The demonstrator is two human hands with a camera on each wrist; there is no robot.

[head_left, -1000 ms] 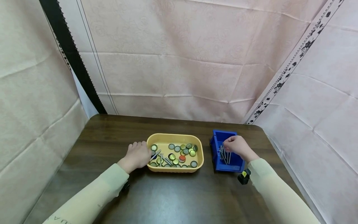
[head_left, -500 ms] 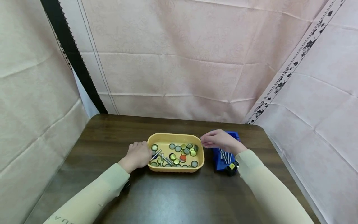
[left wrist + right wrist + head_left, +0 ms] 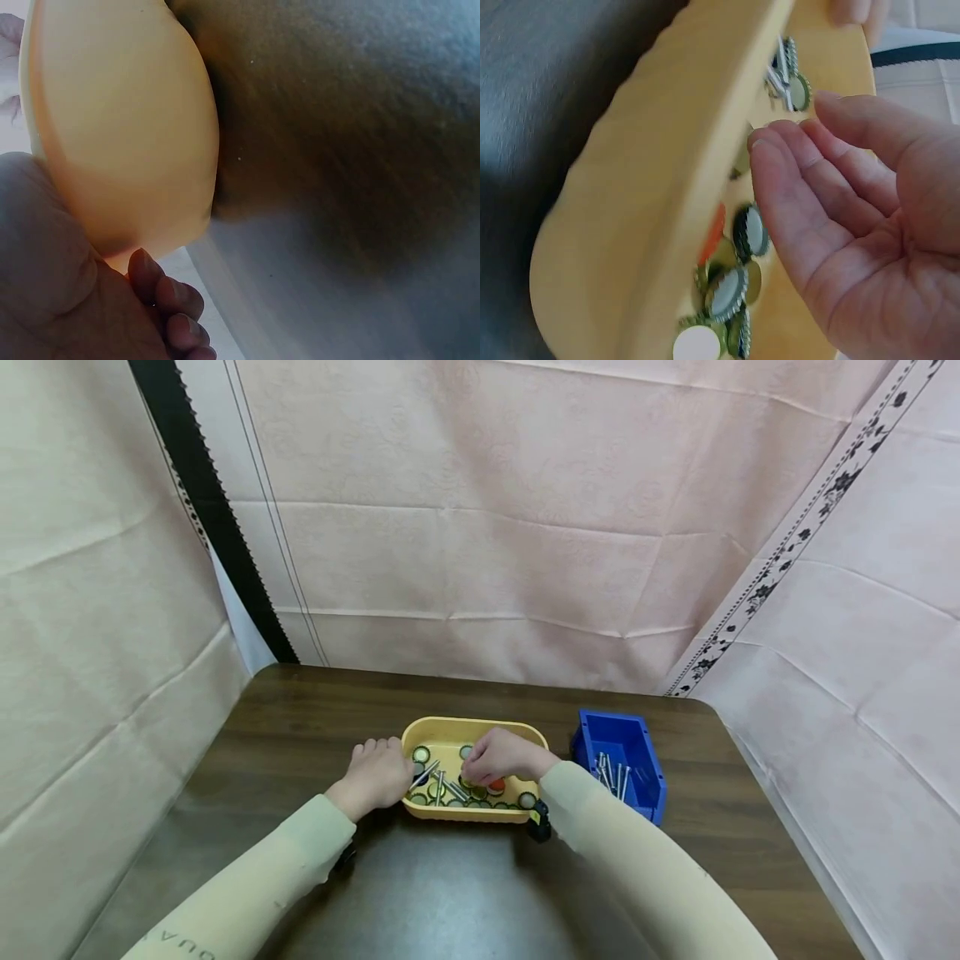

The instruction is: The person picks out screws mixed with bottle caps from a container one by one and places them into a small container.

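Observation:
The yellow tray [image 3: 442,814] holds many bottle caps and several metal screws [image 3: 439,787], the screws lying at its left end. My left hand [image 3: 377,774] grips the tray's left end; in the left wrist view, the hand [image 3: 97,300] has its thumb and curled fingers at the tray's edge [image 3: 135,127]. Over the middle of the tray is my right hand [image 3: 504,755]. From the right wrist, that hand [image 3: 862,202] shows gently bent fingers with the thumb apart, nothing visible between them, and bottle caps [image 3: 727,291] beneath and beside it.
A blue bin [image 3: 622,727] with several metal screws [image 3: 613,775] stands on the brown table [image 3: 450,893], right of the tray. My right forearm [image 3: 645,852] reaches across in front of the bin. Pale cloth [image 3: 480,552] hangs behind the table.
My right hand has moved left from inside the blue bin, past the tray's right edge, to over its middle. The left hand keeps its grip. The head view has shifted slightly.

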